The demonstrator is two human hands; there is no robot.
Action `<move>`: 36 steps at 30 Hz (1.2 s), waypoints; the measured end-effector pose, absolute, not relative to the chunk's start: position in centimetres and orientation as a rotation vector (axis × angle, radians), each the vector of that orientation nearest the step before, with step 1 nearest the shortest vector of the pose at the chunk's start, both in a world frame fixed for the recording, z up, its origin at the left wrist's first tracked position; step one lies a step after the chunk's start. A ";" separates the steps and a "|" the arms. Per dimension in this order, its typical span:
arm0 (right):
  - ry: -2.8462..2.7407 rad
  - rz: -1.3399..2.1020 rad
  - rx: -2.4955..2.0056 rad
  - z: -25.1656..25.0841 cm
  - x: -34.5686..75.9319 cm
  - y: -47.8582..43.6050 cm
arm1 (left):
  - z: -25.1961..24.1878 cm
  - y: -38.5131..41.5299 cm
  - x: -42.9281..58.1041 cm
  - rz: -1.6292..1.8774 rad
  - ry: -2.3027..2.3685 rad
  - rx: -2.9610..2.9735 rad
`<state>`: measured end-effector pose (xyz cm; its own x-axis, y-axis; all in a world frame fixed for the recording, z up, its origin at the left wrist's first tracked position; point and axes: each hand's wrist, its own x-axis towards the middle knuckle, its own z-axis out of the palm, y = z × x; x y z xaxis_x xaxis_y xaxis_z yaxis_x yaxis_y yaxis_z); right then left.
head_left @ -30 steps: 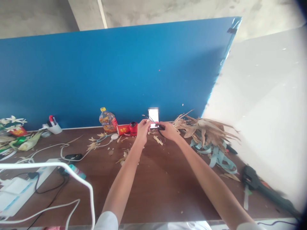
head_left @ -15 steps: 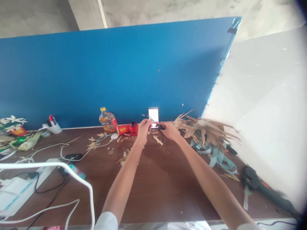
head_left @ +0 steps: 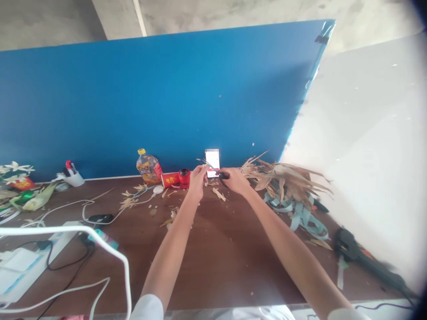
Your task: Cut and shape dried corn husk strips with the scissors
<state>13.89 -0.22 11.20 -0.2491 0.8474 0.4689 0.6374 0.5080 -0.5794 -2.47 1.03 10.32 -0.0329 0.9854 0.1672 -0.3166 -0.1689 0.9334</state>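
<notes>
My right hand is closed around the dark handles of a pair of scissors, whose blades point up and left toward my left hand. My left hand is pinched at the blade tips on a small, thin, pale piece, too small to name surely. Both hands are above the far part of the brown table. Just behind them a phone with a lit screen leans on the blue partition. Scraps of dry husk lie below the hands.
Dried corn husks and light-blue ribbon lie at the right, with a black glue gun nearer. Left of my hands are a red can-like item and a plastic bottle. A white power strip and cables fill the left.
The whole view has shifted slightly. My hands stay close together in nearly the same place, with the scissors still in the right one.
</notes>
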 end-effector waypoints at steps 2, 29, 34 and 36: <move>-1.978 0.351 -1.218 11.3 13.9 -0.3 | 10.4 1.0 -2.4 1.483 0.903 1.088; -1.950 0.452 -1.183 11.2 13.9 -0.4 | 10.6 1.2 -2.5 1.548 0.960 1.130; -1.970 0.359 -1.199 11.4 13.5 -0.6 | 10.3 1.2 -2.3 1.570 0.945 1.148; -1.990 0.368 -1.196 11.4 13.4 -0.6 | 10.3 1.2 -2.2 1.571 0.943 1.153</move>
<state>13.40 -0.60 11.37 -0.2621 0.8450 0.4662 0.6221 0.5172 -0.5878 -2.23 1.21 10.29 -0.1176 0.9632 0.2419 -0.2396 -0.2639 0.9343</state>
